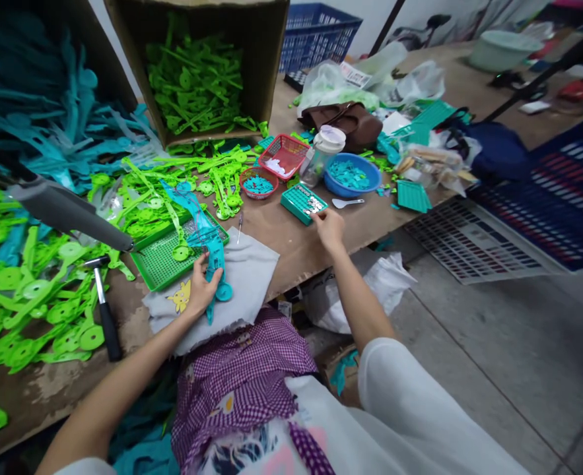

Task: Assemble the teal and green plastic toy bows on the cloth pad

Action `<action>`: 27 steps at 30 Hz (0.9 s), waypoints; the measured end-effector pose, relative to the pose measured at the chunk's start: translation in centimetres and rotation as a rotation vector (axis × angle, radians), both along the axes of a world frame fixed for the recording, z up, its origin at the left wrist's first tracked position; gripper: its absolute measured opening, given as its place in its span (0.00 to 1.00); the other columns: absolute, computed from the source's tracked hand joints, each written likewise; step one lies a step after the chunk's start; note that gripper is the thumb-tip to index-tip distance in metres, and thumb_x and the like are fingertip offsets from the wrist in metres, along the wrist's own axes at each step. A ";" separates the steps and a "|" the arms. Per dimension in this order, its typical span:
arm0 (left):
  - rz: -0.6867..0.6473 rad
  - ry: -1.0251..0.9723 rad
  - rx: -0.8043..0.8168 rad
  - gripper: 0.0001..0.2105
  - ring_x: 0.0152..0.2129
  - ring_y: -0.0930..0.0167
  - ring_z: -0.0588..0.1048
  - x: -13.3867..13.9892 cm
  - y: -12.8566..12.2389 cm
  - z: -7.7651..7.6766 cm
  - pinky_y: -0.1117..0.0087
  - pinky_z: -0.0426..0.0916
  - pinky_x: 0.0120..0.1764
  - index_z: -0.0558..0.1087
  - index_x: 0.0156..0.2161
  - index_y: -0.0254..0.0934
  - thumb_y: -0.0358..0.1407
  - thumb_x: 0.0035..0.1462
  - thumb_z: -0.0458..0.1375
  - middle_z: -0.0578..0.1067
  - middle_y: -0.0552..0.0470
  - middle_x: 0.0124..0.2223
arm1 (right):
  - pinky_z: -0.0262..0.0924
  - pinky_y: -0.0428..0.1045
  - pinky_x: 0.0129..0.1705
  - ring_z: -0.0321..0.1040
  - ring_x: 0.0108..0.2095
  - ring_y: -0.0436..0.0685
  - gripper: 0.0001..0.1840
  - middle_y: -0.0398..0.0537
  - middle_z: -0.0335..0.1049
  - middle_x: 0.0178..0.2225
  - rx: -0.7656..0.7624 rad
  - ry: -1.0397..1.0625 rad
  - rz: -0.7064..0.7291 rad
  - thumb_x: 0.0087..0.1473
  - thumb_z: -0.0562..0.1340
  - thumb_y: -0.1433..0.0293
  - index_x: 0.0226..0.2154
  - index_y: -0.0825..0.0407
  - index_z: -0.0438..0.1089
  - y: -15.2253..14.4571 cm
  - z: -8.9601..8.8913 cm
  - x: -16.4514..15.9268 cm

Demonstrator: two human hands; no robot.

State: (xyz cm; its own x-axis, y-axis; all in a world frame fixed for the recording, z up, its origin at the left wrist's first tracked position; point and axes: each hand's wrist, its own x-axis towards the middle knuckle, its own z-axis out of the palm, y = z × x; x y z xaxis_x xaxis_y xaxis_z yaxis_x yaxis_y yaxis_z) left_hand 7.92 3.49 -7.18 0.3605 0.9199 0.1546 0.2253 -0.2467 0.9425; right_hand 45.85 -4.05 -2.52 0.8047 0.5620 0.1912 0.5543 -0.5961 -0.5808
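Holding a teal plastic part (pixel 214 260) flat on the grey cloth (pixel 251 270) at the bench (pixel 291 244) edge, left hand (pixel 199 290) clasped around it; right hand (pixel 328 227) pinching at small pieces in the teal tray (pixel 298 201). Best picked singly, part kept steady.

A worn wooden bench (pixel 291 247) carries heaps of green plastic parts (pixel 34 297), a hammer (pixel 103 307), a grey cloth (pixel 249 270), a green tray (pixel 160 260) and a blue bowl (pixel 353 177).
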 end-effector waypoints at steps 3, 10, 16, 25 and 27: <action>0.003 -0.018 -0.005 0.28 0.37 0.65 0.76 0.1 -0.1 0.1 0.59 0.71 0.44 0.61 0.57 0.39 0.46 0.54 0.62 0.75 0.45 0.46 | 0.63 0.56 0.46 0.71 0.45 0.65 0.19 0.61 0.74 0.49 -0.063 -0.141 0.170 0.56 0.59 0.68 0.49 0.56 0.74 0.2 0.7 0.2; 0.002 -0.012 0.000 0.28 0.36 0.66 0.75 0.0 -0.1 0.4 0.60 0.71 0.42 0.61 0.57 0.38 0.46 0.54 0.62 0.74 0.44 0.46 | 0.63 0.55 0.48 0.71 0.44 0.62 0.16 0.60 0.74 0.49 -0.211 -0.212 0.414 0.57 0.56 0.74 0.42 0.55 0.77 1.4 1.1 1.4; -0.004 -0.035 -0.033 0.30 0.40 0.65 0.75 -0.1 -0.1 0.1 0.60 0.71 0.44 0.61 0.57 0.38 0.46 0.53 0.63 0.73 0.42 0.49 | 0.62 0.53 0.45 0.72 0.39 0.60 0.11 0.55 0.79 0.38 -0.235 -0.121 0.402 0.54 0.60 0.72 0.35 0.55 0.79 2.3 1.6 3.1; 0.032 -0.048 -0.035 0.31 0.44 0.63 0.74 -0.2 -0.1 -0.5 0.58 0.71 0.47 0.61 0.59 0.40 0.48 0.53 0.63 0.71 0.41 0.54 | 0.58 0.50 0.40 0.68 0.33 0.55 0.08 0.57 0.79 0.35 -0.219 -0.007 0.285 0.47 0.66 0.75 0.33 0.59 0.78 2.8 1.6 2.7; 0.043 -0.042 -0.022 0.32 0.45 0.63 0.74 -0.2 -0.1 -0.4 0.58 0.71 0.47 0.61 0.60 0.41 0.48 0.54 0.63 0.71 0.41 0.55 | 0.56 0.50 0.39 0.67 0.33 0.54 0.09 0.60 0.78 0.35 -0.256 -0.003 0.269 0.48 0.65 0.76 0.34 0.62 0.78 3.0 1.9 2.3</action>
State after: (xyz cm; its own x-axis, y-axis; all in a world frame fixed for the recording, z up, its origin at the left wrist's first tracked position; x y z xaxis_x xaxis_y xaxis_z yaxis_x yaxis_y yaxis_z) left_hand 7.71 3.34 -7.62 0.3140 0.9378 0.1482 0.1952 -0.2165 0.9566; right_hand 48.11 -1.05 -0.62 0.6212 0.7834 0.0189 0.7125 -0.5546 -0.4298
